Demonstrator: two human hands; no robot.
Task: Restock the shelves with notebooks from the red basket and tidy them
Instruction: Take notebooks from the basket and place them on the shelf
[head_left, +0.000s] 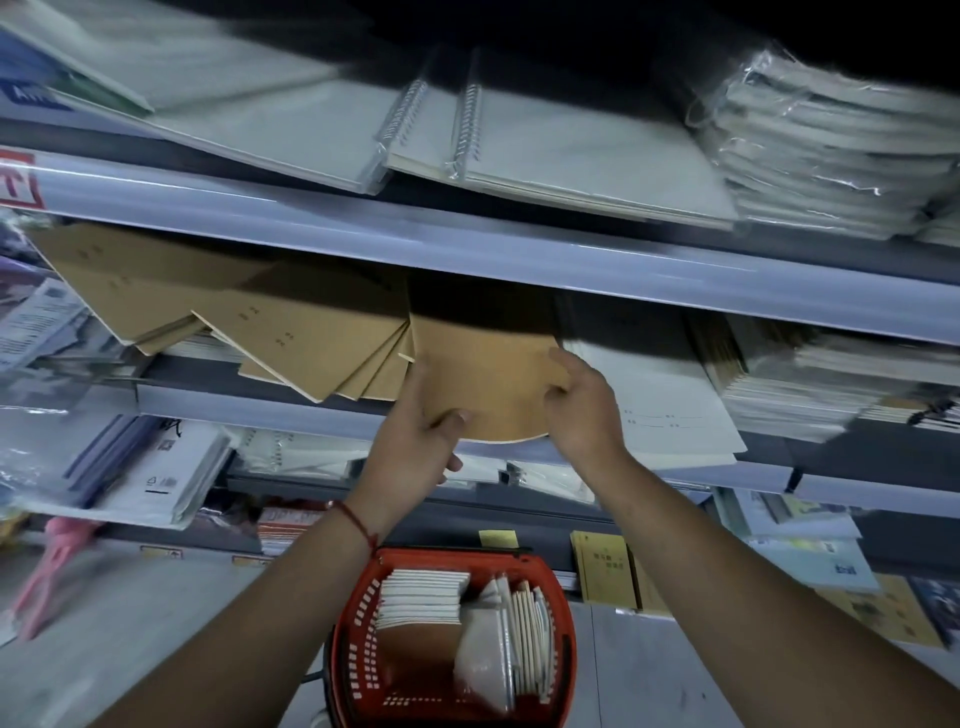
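Notebooks (483, 384) brown kraft, plain, slightly bowed

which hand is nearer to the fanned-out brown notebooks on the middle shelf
Left. The left hand grips the held brown notebook at its left edge, right beside the fanned brown notebooks. The right hand holds the opposite edge, next to the white notebooks.

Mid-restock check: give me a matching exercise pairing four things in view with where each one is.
Things:
1. brown kraft notebook
2. red plastic basket
3. spiral-bound white pads
4. fanned brown notebooks

Places:
A. top shelf
B. floor, below the arms
C. middle shelf, left of the hands
D. between the left hand and right hand

Pairs: 1-D, 2-B, 3-A, 4-C
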